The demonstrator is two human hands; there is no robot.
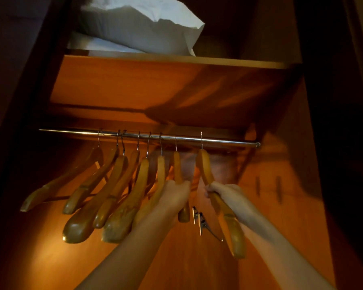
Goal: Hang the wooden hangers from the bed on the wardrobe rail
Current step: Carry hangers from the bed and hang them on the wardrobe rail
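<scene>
Right grip (220, 192) is closed around the rightmost hanger (208, 168), its hook (201, 141) already on the rail (228, 141); left grip (176, 195) holds the next hanger (177, 168). A rough release could swing them and lift a hook off

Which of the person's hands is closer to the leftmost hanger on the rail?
Left. The left hand grips the second-last hanger, well right of the leftmost hanger. The right hand is farther right again, gripping the last hanger.

Arms: I see both forearms bare down to the bottom of my feed.
Hands: left hand (175, 195) and right hand (222, 192), both bare.
</scene>
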